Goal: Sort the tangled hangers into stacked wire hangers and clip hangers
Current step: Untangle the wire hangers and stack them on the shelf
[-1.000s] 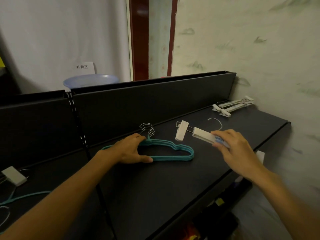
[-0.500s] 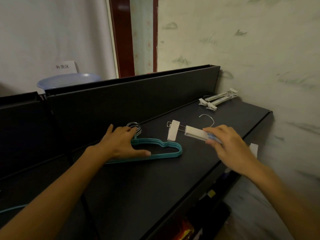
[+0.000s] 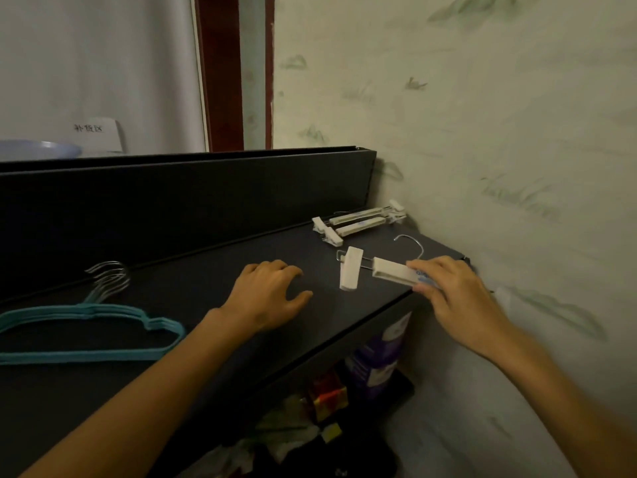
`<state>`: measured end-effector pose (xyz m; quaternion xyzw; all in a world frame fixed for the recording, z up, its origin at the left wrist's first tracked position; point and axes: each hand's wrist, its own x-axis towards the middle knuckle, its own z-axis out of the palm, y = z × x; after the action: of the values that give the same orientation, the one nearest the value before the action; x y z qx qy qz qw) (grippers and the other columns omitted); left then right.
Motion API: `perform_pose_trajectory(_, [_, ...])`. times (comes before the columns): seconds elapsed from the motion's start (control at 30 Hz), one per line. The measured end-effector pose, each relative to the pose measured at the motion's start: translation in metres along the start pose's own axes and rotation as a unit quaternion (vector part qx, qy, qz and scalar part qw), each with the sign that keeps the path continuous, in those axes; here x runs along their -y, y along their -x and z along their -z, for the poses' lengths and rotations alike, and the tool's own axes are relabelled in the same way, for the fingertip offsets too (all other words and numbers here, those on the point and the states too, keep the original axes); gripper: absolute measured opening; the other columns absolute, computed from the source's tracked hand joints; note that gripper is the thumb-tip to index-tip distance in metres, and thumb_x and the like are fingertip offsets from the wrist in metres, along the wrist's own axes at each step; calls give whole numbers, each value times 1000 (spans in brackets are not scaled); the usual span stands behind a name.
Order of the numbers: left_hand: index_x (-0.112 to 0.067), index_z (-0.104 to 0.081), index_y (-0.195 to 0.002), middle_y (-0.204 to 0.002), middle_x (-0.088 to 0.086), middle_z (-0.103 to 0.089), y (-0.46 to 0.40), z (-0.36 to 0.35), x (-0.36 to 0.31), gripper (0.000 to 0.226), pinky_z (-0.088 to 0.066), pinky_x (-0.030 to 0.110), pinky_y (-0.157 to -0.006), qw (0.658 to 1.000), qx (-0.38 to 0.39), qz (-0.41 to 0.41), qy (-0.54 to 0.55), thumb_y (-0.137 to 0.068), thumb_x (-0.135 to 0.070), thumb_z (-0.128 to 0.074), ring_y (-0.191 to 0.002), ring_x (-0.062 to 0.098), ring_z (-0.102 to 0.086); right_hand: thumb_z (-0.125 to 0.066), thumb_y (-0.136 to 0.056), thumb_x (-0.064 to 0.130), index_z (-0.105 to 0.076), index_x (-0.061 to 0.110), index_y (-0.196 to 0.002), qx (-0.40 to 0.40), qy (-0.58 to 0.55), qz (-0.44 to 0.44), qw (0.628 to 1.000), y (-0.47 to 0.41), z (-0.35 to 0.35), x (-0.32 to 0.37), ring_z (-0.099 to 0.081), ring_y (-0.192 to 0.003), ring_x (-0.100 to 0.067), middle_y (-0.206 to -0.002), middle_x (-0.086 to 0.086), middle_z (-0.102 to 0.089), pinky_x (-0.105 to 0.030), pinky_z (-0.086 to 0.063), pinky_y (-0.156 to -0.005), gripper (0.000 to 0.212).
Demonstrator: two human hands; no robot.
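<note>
Holding the clip hanger (image 3: pixel 375 270) by its white bar, my right hand (image 3: pixel 451 291) has fingers above and thumb below, curled round the bar's near end, over the front edge of the dark shelf (image 3: pixel 213 305). I judge the hanger light and stiff — hard plastic with a thin metal rod — but the loose clip on its left end hangs tilted and could swing or snag, so the bar's middle looks the safest place to hold. Its wire hook curves up just behind my fingers.

My left hand (image 3: pixel 272 294) lies on the shelf beside that clip, apart from it, fingers loosely bent and gripping nothing.

Further left, the teal wire hangers (image 3: pixel 103 332) lie flat in a neat stack, silver hooks nested together toward the back panel. They look thin and springy; those hooks would catch one another easily if lifted carelessly.

Farthest off, in the corner by the wall, the clip hanger pile (image 3: pixel 362 220) rests on the shelf — two white bars side by side. The one I hold seems bound there next, set parallel on top.
</note>
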<state>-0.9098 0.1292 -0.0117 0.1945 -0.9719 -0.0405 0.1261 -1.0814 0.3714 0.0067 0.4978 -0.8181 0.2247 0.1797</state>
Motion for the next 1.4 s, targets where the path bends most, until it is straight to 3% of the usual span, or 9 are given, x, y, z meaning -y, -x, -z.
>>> perform_pose_trajectory(0.2, [-28,-45,-130,-132,-1,-50,-56,-17,-37,49,-38,40,-102,999,0,40,21,-89,-55,-45,-119,18,-48,-58,-89,12,-58,16,-126,14,8,30,999,-44,7,-81,-53,-101,-23,-114,-7,-60,-36,-45,-86,37])
perform_pose_trajectory(0.53, [-27,-48,-127,-126,-1,-54,-138,-28,1,43,-43,36,-95,990,-52,129,5,-90,-48,-49,-112,17,-53,-59,-89,13,-58,17,-125,14,48,149,988,-199,-80,-128,-55,-105,-27,-114,-7,-62,-40,-38,-96,36])
perform_pose_trajectory(0.7, [-27,-50,-127,-121,-2,-56,-168,-31,18,42,-45,34,-89,986,-62,157,-1,-91,-47,-48,-106,16,-55,-56,-89,9,-50,22,-132,83,79,199,973,-259,-121,-132,-45,-122,-23,-128,-4,-53,-43,-19,-113,45])
perform_pose_trajectory(0.87, [-28,-53,-122,-115,-3,-58,-187,-33,26,36,-43,30,-83,982,-67,175,-3,-91,-45,-49,-100,15,-56,-58,-84,2,-41,27,-137,143,99,233,957,-288,-153,-137,-38,-128,-19,-135,0,-47,-44,-9,-116,62])
perform_pose_trajectory(1.1, [-28,-53,-121,-112,-4,-58,-197,-40,12,34,-44,27,-80,978,-58,198,6,-91,-44,-51,-96,12,-56,-57,-84,1,-37,27,-140,170,71,272,944,-299,-165,-146,-32,-134,-19,-142,0,-41,-43,-11,-115,64])
perform_pose_trajectory(1.27, [-27,-53,-121,-112,-2,-58,-198,-38,-7,34,-46,28,-78,971,-64,229,-5,-91,-43,-50,-96,14,-56,-50,-95,24,-37,23,-141,123,0,273,954,-292,-152,-155,-37,-132,-20,-142,-3,-43,-40,-25,-112,47])
perform_pose_trajectory(1.4, [-26,-51,-125,-117,-1,-57,-185,-35,-31,39,-47,31,-82,965,-66,254,-18,-91,-44,-49,-102,17,-56,-46,-95,38,-43,22,-138,88,-42,252,963,-282,-131,-161,-46,-121,-21,-134,-3,-52,-37,-36,-99,46])
